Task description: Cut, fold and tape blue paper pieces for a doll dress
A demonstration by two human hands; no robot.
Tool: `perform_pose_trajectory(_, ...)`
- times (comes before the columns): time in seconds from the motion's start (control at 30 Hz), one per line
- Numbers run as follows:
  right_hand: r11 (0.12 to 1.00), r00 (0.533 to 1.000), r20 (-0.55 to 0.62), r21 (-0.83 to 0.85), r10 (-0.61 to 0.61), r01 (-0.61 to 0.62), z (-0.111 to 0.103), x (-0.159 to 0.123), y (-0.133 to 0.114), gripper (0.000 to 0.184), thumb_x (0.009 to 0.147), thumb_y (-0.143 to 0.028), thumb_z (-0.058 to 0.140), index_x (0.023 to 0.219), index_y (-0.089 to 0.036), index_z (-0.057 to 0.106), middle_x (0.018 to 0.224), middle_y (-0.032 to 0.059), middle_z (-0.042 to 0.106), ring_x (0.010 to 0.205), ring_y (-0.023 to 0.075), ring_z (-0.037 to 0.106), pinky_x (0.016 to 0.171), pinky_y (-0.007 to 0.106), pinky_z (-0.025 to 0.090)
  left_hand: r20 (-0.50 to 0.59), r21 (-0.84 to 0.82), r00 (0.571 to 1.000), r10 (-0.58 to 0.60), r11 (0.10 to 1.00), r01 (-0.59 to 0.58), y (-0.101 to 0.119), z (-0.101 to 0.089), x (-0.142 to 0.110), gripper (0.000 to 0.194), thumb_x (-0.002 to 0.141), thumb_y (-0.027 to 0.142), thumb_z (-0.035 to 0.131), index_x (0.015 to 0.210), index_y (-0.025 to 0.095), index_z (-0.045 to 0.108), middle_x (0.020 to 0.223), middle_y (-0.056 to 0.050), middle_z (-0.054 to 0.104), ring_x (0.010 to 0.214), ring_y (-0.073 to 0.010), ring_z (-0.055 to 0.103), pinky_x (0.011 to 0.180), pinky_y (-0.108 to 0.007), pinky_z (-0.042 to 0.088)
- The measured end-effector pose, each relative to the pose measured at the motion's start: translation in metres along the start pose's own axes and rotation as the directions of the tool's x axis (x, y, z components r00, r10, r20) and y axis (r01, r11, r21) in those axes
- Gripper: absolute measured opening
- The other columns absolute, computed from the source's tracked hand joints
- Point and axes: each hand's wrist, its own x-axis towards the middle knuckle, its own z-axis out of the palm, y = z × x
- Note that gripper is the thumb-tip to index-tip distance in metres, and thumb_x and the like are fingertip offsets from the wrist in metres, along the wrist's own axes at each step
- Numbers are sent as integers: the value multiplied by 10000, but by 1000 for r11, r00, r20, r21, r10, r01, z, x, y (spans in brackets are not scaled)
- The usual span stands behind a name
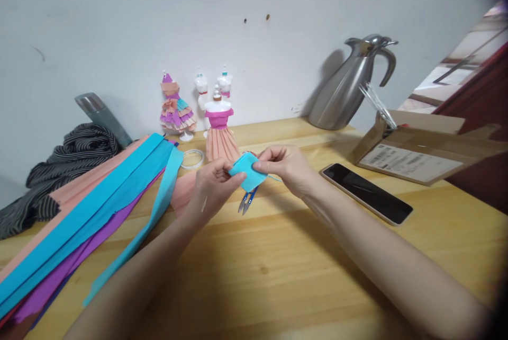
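Note:
A small folded piece of blue crepe paper (246, 170) is held between both hands above the wooden table (278, 255). My left hand (212, 186) pinches its left edge with thumb and fingers. My right hand (283, 166) pinches its right edge, fingers curled. Small thread snips (246, 202) lie on the table just under the paper. Behind the hands stands a mini mannequin in a pink and peach paper dress (219, 131).
Long blue, peach and purple crepe paper strips (91, 213) lie at left, with a striped cloth (59, 165) behind. A tape roll (192, 158), other dressed mannequins (175, 109), a steel jug (349, 86), a phone (367, 193) and a cardboard box (416, 149) are further back and right.

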Motion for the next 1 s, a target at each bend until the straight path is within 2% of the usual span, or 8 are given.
perform_pose_trajectory(0.13,1000,1000,-6,-8,0,0,0,-1,-1,241,470,-297,845,508,-160,650,563,11,655,523,113,568,556,280,472,10,147,997,76,986,-77,-3,-2,-1,298,728,335,630,525,173,484,472,66,399,456,-62,319,438,-206,252)
perform_pose_trajectory(0.33,1000,1000,15,-19,-8,8,1,-2,-5,249,472,-294,843,501,-162,634,573,4,654,520,107,561,551,273,473,57,126,992,110,985,-116,-13,-3,2,133,725,304,644,766,187,597,650,28,591,587,-108,515,558,-217,397)
perform_pose_trajectory(0.53,994,999,51,-106,3,2,-1,-4,-10,246,479,-286,840,512,-154,635,560,9,650,520,115,570,539,268,472,75,220,985,156,961,-169,-15,-6,5,161,710,270,642,603,177,567,554,40,538,557,-99,471,548,-221,369)
perform_pose_trajectory(0.67,995,998,54,-95,-17,22,0,-6,-14,249,486,-285,836,501,-161,622,565,4,651,517,114,574,544,271,488,66,-8,996,59,998,-58,-9,-4,4,168,670,264,700,767,178,594,676,14,641,659,-133,599,633,-243,459)
perform_pose_trajectory(0.77,997,999,30,-64,-35,37,3,-7,-12,241,484,-272,836,506,-165,621,572,2,654,514,111,576,548,273,499,50,-292,998,-35,955,48,-6,2,2,540,599,261,781,1074,195,530,896,-37,707,783,-172,663,717,-284,508)
perform_pose_trajectory(0.83,998,999,14,-43,-46,47,6,-8,-10,240,489,-272,833,511,-171,616,595,7,665,524,118,588,554,281,509,84,-405,992,-90,907,116,-8,8,-1,641,565,265,810,1130,187,519,914,-51,708,791,-180,664,727,-294,515)
perform_pose_trajectory(0.93,999,999,31,-26,-44,45,9,-10,-8,258,518,-306,825,520,-176,602,620,13,668,529,130,602,547,293,518,156,-490,978,-138,849,198,-15,16,-6,427,594,317,799,943,142,626,796,-41,688,726,-170,638,697,-299,515)
perform_pose_trajectory(1.0,999,998,43,-24,-48,49,11,-12,-7,282,522,-333,830,526,-172,598,616,11,659,532,128,600,549,290,516,139,-517,976,-167,828,216,-21,19,-8,312,642,324,774,867,142,658,737,-25,676,685,-151,618,684,-298,512)
